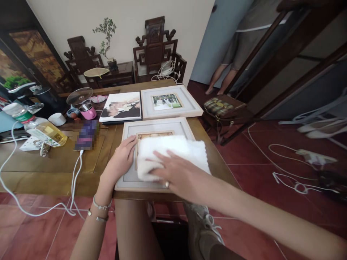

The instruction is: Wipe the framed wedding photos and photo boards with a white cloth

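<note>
Right hand presses flat on cloth, left hand flat over frame's left edge.

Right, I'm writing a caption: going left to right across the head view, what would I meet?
Bottle of yellow liquid → pink mug → left hand → white cloth → power strip.

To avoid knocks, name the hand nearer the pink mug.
Left. The left hand, on the frame, is right of the mug; the right hand, on the cloth, farther right.

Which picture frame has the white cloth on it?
The nearer frame, with the left hand on its left side; the farther frame lies uncovered.
</note>
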